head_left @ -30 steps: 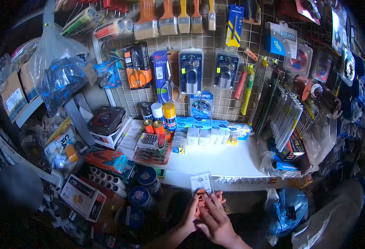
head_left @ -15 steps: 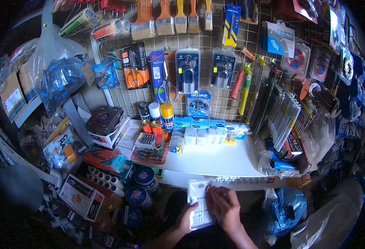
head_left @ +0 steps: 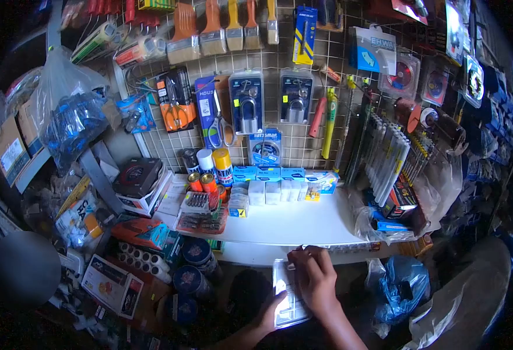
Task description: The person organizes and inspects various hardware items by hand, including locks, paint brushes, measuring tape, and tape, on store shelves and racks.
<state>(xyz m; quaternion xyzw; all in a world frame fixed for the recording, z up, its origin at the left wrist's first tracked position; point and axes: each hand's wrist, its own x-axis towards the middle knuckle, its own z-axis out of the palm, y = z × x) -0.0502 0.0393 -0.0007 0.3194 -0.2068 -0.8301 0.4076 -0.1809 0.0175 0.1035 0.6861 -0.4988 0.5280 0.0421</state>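
Observation:
Below the front edge of the white shelf, a flat, clear plastic blister pack (head_left: 287,315) is held upright but slightly tilted. Light glares off it, and its contents are not readable. My left hand (head_left: 270,312) grips its lower left side, thumb lying across the front. My right hand (head_left: 316,277) is at the pack's upper right, fingers bent and pinched together near the top edge. Whatever lies between those fingertips is too small and dark to make out. The right hand covers much of the pack's right side.
The white shelf (head_left: 291,224) carries spray cans (head_left: 222,166), small boxes (head_left: 273,191) and carded packs (head_left: 201,219). Padlock packs (head_left: 247,104) and paintbrushes (head_left: 211,29) hang on the wire grid behind. Paint tins (head_left: 193,280) stand low left; a blue plastic bag (head_left: 405,286) sits right.
The view has shifted a little, so the shelf goods appear further left. The pack has moved slightly right and down relative to the view, and my right fingers have come up to its top edge.

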